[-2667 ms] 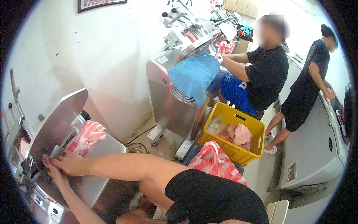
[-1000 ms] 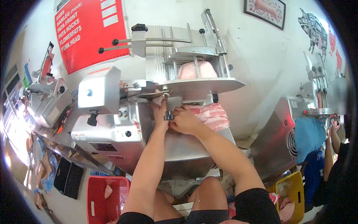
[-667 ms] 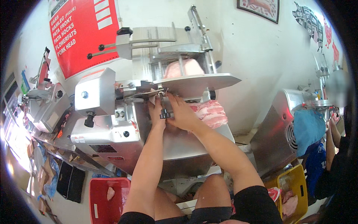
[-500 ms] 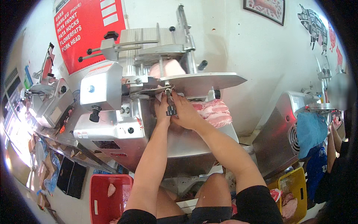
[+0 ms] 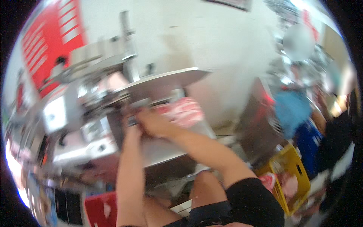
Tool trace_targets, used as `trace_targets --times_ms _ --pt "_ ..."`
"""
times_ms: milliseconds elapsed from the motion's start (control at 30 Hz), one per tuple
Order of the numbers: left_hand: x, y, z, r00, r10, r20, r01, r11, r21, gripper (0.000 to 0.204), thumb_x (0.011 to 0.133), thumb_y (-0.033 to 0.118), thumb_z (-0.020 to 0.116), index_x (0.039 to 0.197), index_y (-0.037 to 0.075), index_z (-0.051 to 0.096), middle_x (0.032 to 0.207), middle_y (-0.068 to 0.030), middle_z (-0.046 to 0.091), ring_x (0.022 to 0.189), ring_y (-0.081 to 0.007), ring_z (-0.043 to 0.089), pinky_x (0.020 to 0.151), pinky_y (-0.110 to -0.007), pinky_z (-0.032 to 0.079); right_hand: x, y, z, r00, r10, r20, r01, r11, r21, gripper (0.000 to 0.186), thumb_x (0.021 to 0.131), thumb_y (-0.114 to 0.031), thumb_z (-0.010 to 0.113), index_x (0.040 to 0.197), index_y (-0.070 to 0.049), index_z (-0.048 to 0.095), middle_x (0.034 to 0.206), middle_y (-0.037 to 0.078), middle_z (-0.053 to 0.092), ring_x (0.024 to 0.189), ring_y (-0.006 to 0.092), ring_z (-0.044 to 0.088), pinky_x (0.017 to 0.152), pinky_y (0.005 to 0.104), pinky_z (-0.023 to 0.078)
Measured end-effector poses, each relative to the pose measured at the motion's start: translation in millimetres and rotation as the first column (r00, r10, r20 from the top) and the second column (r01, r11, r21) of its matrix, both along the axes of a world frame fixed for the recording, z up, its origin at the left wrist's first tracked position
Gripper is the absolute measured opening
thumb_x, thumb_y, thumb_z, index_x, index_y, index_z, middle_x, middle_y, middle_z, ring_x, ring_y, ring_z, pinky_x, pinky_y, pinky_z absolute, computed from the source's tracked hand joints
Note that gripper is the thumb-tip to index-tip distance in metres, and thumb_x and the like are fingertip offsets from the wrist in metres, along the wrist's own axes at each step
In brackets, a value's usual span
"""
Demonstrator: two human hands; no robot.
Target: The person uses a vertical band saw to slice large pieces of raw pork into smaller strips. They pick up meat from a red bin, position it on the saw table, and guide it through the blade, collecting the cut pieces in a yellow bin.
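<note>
In the blurred head view I reach into a steel meat slicer (image 5: 164, 80). My left hand (image 5: 131, 123) is under its blade area beside a black-tipped knob (image 5: 132, 120); its fingers are smeared and partly hidden. My right hand (image 5: 151, 121) lies just right of the knob, by the sliced pink meat (image 5: 184, 111) stacked on the steel tray (image 5: 166, 151); whether it grips anything is unclear. A pale pink block of meat (image 5: 115, 81) sits up in the slicer's carriage.
A second machine (image 5: 249, 121) stands at right, draped with a blue cloth (image 5: 291, 113). A co-worker (image 5: 332, 132) in dark clothes is beyond it. Yellow crate (image 5: 298, 166) with meat lies low right, red crate (image 5: 94, 204) low left. A red wall poster (image 5: 72, 19) hangs behind.
The view has swung right, so the slicer sits further left in the picture and is blurred. My hands remain under the slicer's blade area beside the meat slices.
</note>
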State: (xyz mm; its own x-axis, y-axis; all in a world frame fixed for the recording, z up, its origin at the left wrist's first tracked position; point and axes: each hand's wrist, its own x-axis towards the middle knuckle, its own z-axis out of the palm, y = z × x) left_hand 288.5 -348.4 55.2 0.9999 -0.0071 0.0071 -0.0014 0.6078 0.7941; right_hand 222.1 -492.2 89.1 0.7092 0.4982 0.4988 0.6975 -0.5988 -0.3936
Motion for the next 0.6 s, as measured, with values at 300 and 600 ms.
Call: trace_targets --times_ms 300,600 --pt "-21 114 -7 0.938 0.311 0.156 -0.339 0.916 0.213 0.044 0.102 0.032 0.047 0.142 0.012 0.045 0.140 -0.0068 0.049 0.124 -0.0237 0.050 0.105 -0.039 0.039 -27 76 4 0.939 0.156 0.305 -0.219 0.958 0.186 0.070 0.071 -0.026 0.075 0.128 0.002 0.047 0.121 0.023 0.051 0.113 0.0414 0.053 0.095 0.0484 0.046" --pt "-52 106 -9 0.926 0.333 0.178 -0.369 0.900 0.234 0.046 0.102 0.038 0.047 0.139 0.010 0.046 0.138 -0.0124 0.051 0.124 -0.0268 0.049 0.106 -0.042 0.038 -49 80 -5 0.947 0.111 0.300 -0.187 0.953 0.237 0.091 0.070 -0.023 0.075 0.143 0.008 0.031 0.136 0.030 0.047 0.128 0.0433 0.047 0.111 0.0485 0.036"
